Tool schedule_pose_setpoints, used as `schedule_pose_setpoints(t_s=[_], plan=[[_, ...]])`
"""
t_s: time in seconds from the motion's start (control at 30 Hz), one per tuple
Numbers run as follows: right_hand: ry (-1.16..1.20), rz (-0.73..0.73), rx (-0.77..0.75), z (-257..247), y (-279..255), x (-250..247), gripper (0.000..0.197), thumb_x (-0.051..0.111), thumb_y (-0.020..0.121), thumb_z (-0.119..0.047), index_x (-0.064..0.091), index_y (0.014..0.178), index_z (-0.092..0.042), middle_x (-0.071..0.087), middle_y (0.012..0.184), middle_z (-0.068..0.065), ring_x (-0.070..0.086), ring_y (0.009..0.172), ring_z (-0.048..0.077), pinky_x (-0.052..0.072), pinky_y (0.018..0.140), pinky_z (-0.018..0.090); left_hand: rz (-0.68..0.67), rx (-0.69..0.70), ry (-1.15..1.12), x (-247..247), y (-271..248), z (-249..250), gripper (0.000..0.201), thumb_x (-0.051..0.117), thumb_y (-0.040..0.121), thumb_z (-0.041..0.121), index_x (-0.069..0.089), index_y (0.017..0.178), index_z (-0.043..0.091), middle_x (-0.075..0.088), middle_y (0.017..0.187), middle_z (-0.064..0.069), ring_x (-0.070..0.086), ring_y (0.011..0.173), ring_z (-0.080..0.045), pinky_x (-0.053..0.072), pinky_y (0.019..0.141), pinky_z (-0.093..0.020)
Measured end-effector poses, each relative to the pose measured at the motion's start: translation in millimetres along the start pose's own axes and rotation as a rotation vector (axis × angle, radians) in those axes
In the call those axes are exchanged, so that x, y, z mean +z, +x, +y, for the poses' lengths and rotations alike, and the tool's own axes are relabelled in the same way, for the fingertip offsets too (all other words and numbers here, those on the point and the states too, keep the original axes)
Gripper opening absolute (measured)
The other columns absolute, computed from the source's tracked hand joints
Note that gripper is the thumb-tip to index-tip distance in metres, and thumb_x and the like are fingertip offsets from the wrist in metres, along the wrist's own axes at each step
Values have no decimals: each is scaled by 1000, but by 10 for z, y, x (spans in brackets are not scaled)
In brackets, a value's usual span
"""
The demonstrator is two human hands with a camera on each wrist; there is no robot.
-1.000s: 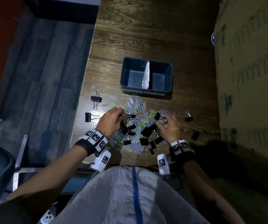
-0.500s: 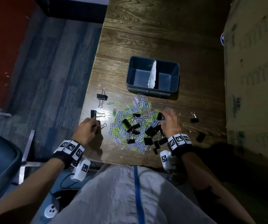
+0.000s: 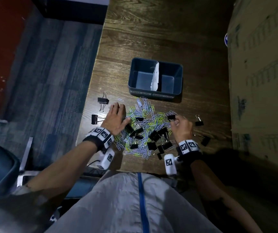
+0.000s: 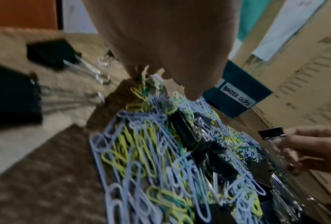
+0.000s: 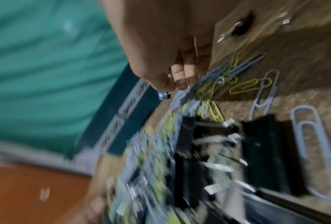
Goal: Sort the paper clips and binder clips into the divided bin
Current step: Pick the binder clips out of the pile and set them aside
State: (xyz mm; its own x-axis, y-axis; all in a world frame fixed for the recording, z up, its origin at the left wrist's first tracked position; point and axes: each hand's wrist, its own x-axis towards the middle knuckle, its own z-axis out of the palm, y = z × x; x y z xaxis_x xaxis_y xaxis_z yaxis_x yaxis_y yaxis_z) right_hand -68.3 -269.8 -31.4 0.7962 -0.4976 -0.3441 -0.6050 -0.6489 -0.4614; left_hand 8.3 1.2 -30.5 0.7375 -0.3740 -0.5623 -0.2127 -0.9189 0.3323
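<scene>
Wood surface (image 3: 151, 31) carries everything. Divided bin (image 3: 178, 84) sits at 12 o'clock from the pile, just beyond it; 2 compartments split by a white card, both look empty, front labels read paper clips on the left, binder clips on the right. Pile (image 3: 143, 130) of mixed clips lies btwn the hands: paper clips (image 4: 141, 151) in lilac and yellow-green, too many and too tangled to count; black binder clips mixed in, approx a dozen, exact no. unclear. 2 bigger binder clips (image 3: 103, 100) lie apart at 9–10 o'clock of the pile, 2 small ones at 3 o'clock.

Left hand (image 3: 115, 119) is spread flat, fingers straight, resting on the pile's 9 o'clock edge; holds nothing. Right hand (image 3: 181, 126) at 3 o'clock pinches a small binder clip (image 3: 171, 117) by its wire handles, black body sticking out past the fingertips.

Handling, judged: paper clips are light, slick, and hook into each other, so best raked or scooped in bunches. Binder clips are stiff, a bit heavier; take by body or wire loops, one at a time.
</scene>
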Motion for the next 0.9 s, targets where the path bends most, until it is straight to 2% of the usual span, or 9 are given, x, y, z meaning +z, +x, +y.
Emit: schedule_pose_setpoints(t_s=[0.07, 0.17, 0.27, 0.37, 0.47, 0.6, 0.67, 0.77, 0.9], plan=[[100, 71, 82, 67, 13, -115, 19, 63, 95, -15, 69, 112, -13, 69, 92, 2, 60, 77, 16, 43, 57, 21, -31, -13, 2, 93, 33, 118, 84, 13, 94, 66, -15, 150, 10, -25, 153, -17, -22, 143, -32, -14, 113, -39], [131, 159, 187, 224, 45, -319, 21, 61, 95, -12, 71, 114, -9, 72, 106, 13, 62, 88, 24, 38, 70, 22, -69, 88, -22, 237, -19, 288, 84, 14, 95, 66, -18, 149, 11, -28, 153, -14, -25, 142, -27, -10, 117, -42], [109, 149, 313, 431, 94, -488, 24, 58, 96, -10, 71, 116, -8, 69, 115, 20, 60, 108, 36, 43, 82, 31, -30, 189, -14, 292, -29, 314, 78, 16, 96, 63, -8, 152, 15, -14, 158, -12, -13, 146, -28, 6, 119, -51], [94, 113, 375, 648, 170, -560, 23, 58, 92, -8, 73, 109, -7, 70, 110, 21, 60, 110, 39, 47, 88, 35, 131, 158, 0, 193, 125, 251, 73, 14, 97, 61, 7, 153, 14, 1, 160, -12, 2, 148, -30, 16, 118, -53], [100, 105, 356, 791, 193, -545, 17, 67, 88, -11, 73, 103, -9, 73, 99, 18, 63, 107, 37, 48, 89, 36, 100, 27, -10, 35, 355, 209, 80, 15, 95, 64, -3, 153, 11, -12, 159, -13, -7, 147, -29, 6, 120, -48], [88, 159, 337, 765, 172, -521, 15, 68, 87, -14, 72, 101, -11, 73, 98, 17, 64, 104, 37, 49, 86, 36, -20, 23, -50, 44, 426, 291, 89, 12, 91, 71, -13, 151, 10, -26, 152, -9, -16, 145, -28, -2, 119, -45], [52, 209, 316, 686, 150, -496, 14, 65, 87, -13, 72, 99, -12, 71, 102, 17, 63, 103, 38, 50, 86, 39, -46, 75, -46, 111, 384, 386, 87, 11, 91, 71, -9, 152, 11, -20, 156, -8, -12, 146, -26, 2, 119, -46], [15, 250, 264, 551, 113, -416, 13, 63, 87, -13, 71, 98, -13, 67, 106, 16, 60, 103, 37, 49, 84, 38, 64, 150, 70, 88, 404, 515, 78, 14, 96, 63, 7, 153, 10, 3, 161, -12, 6, 147, -29, 16, 115, -52], [-60, 131, 27, 326, 43, -251, 15, 64, 91, -10, 71, 104, -11, 64, 107, 9, 61, 98, 26, 43, 74, 28, 6, 156, 94, 26, 548, 571, 76, 13, 97, 62, 1, 153, 13, -4, 161, -9, -2, 148, -27, 8, 116, -51]])
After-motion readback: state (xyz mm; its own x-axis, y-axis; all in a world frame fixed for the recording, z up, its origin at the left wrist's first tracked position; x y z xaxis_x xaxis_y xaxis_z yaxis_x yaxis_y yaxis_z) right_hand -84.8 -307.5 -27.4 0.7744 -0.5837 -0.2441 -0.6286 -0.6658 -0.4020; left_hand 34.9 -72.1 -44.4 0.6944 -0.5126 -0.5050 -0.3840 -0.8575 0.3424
